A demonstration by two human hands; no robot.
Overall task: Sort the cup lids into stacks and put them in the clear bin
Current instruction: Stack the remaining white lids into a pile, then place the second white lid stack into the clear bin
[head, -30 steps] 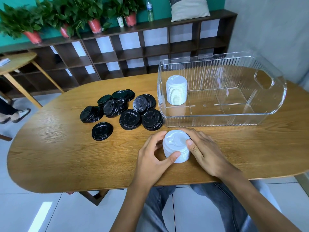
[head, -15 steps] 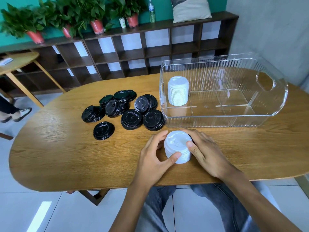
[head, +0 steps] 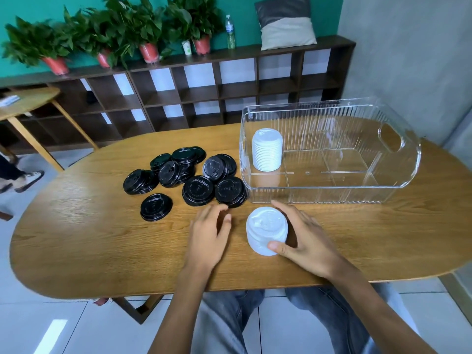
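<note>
The short stack of white plastic cup lids (head: 267,229) is sitting on the oval wooden counter (head: 89,238), just in front of the clear ribbed plastic bin (head: 332,192). The right hand (head: 306,238) is curling its grip around the stack's sides; the left hand (head: 210,232) is hanging open beside it, holding nothing. Light, slick and loosely nested, the lids are probably best squeezed low across the sides.

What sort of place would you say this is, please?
Probably an office lounge or café back room: an oval wooden table, a dark cubby shelf topped with potted plants, and a tiled floor.
</note>
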